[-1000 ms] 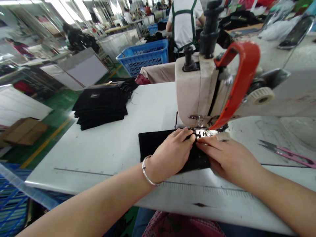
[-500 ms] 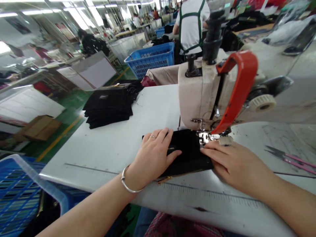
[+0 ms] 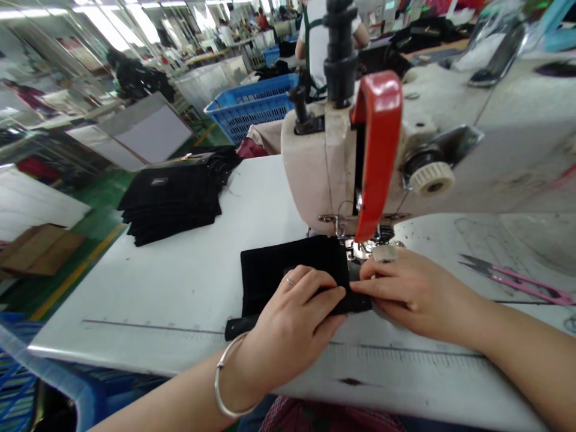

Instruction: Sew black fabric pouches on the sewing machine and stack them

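A black fabric piece [image 3: 283, 261] lies flat on the sewing machine table, its upper right corner close to the presser foot [image 3: 354, 251]. My left hand [image 3: 299, 318], wearing a ring and a bracelet, rests over the fabric's lower part with fingers curled and pinching near its right edge. At that same edge my right hand [image 3: 407, 288] has its fingers together, gripping the border just below the foot. Part of the fabric is hidden under my left hand. Above my hands stands the sewing machine [image 3: 310, 174] with its red lever guard [image 3: 380, 150].
A stack of black fabric pieces [image 3: 173, 195] sits at the table's left. Pink-handled thread snips [image 3: 517, 281] lie on the right. A blue crate [image 3: 254, 108] stands behind the table, another blue basket [image 3: 85, 390] at lower left. A person in white [image 3: 317, 48] is beyond the machine.
My left hand has slid from the fabric's upper left down toward its right edge, fingers now curled. The fabric's top left shows uncovered. The whole view has shifted right.
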`<state>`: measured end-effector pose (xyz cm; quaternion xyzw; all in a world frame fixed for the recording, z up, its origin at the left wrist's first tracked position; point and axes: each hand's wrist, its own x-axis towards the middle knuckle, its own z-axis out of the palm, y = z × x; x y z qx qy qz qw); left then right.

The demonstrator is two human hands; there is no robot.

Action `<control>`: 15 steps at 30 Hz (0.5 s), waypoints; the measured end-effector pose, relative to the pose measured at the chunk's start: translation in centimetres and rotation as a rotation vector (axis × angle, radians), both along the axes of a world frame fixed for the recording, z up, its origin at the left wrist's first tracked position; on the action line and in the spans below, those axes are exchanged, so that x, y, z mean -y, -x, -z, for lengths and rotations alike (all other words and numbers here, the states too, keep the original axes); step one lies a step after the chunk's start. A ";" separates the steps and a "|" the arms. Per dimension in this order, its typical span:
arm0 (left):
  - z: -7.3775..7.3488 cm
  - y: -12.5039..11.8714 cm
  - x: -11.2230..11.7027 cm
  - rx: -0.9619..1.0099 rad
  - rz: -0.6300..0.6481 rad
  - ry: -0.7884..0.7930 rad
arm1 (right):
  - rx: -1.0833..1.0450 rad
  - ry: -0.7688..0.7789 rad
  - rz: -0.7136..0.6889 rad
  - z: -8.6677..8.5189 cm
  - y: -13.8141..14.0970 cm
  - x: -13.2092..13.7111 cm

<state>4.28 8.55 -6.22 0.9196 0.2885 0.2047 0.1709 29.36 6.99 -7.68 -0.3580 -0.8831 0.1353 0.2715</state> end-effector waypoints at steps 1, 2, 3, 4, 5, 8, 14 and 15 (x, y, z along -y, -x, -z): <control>0.0 0.0 0.0 0.012 -0.011 0.005 | -0.009 -0.003 0.010 0.0 0.1 0.0; 0.0 0.0 0.1 0.023 -0.017 0.010 | -0.011 -0.005 0.030 0.1 0.3 0.0; 0.0 0.1 0.1 0.033 -0.018 0.013 | -0.005 -0.007 0.054 0.2 0.5 0.0; 0.1 0.1 0.1 0.039 -0.022 0.015 | 0.003 -0.010 0.077 0.3 0.8 0.1; 0.2 0.2 0.1 0.040 -0.024 0.007 | 0.015 -0.007 0.098 0.4 1.0 0.1; 0.6 0.6 -0.3 0.003 -0.028 -0.054 | 0.015 -0.009 0.144 0.8 1.7 0.1; 1.5 1.0 -1.3 -0.001 -0.015 -0.209 | 0.051 -0.043 0.159 1.3 1.9 -0.7; 1.5 1.0 -1.3 -0.009 -0.009 -0.225 | 0.061 -0.046 0.158 1.3 1.9 -0.8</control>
